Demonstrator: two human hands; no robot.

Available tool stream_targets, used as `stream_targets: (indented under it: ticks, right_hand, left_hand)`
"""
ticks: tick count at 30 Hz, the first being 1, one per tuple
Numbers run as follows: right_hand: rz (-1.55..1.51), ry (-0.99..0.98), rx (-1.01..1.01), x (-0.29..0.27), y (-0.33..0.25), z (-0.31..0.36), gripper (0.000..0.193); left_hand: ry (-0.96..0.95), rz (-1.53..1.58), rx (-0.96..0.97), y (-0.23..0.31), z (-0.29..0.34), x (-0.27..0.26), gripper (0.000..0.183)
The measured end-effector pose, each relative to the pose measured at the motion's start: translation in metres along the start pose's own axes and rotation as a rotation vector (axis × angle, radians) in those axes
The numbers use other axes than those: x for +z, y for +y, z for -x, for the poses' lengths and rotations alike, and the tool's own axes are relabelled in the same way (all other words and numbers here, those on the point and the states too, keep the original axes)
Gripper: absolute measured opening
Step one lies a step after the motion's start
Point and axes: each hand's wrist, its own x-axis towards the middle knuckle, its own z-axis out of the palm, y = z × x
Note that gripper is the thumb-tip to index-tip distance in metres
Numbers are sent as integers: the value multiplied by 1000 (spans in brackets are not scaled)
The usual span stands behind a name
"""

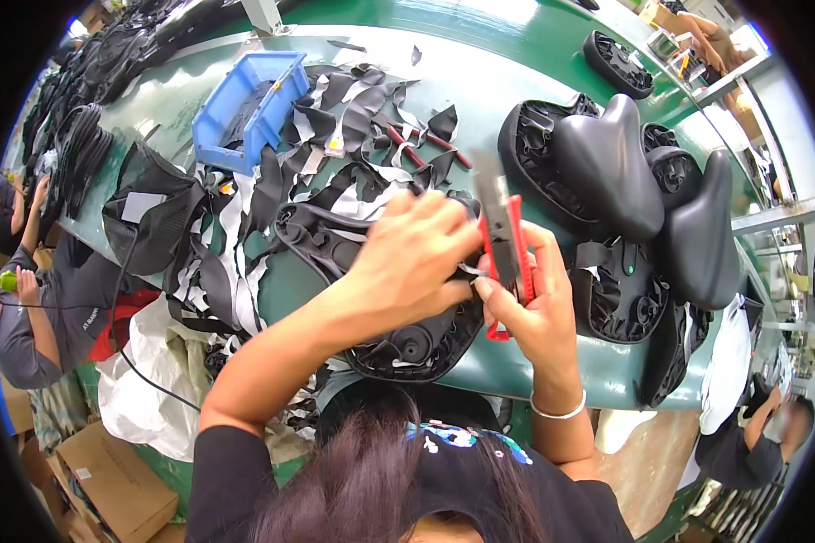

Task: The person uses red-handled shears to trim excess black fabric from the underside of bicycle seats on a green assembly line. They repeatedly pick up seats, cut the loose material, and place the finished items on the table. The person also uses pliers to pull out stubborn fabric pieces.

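Observation:
My right hand (536, 294) grips a red-handled tool with a grey metal body (502, 237), held upright; its upper end is blurred. My left hand (415, 255) is closed beside the tool, fingertips bent inward, and what they pinch is hidden. A small grey scrap shows between the two hands. Below them, a black bicycle saddle (410, 347) lies underside up on the green table, its cover gathered around the rim. My left hand and forearm cover part of it.
Finished-looking black saddles (611, 167) are piled to the right. A blue bin (254, 109) stands at the far left among black and white offcuts (349, 104). Red-handled pliers (417, 145) lie among the scraps. A black mesh bag (149, 208) sits left; other people work on both sides.

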Motion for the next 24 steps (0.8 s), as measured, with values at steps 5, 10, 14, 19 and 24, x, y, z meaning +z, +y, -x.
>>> stream_targets:
  ticks: [5, 10, 14, 19, 24]
  right_hand:
    - [465, -44, -199, -45, 13, 20, 53]
    - [974, -164, -370, -45, 18, 21, 55]
    - [1118, -135, -148, -24, 5, 61, 59]
    - [1184, -41, -35, 2, -7, 38, 56]
    - [1189, -99, -6, 4, -13, 69, 48]
  left_hand:
    - [155, 285, 77, -29, -15, 27, 15]
    - [219, 373, -30, -30, -18, 29, 13]
    - [406, 1383, -586, -26, -21, 5, 23]
    - [120, 1515, 27, -10, -19, 0, 19]
    - [719, 2067, 52, -54, -19, -1, 21]
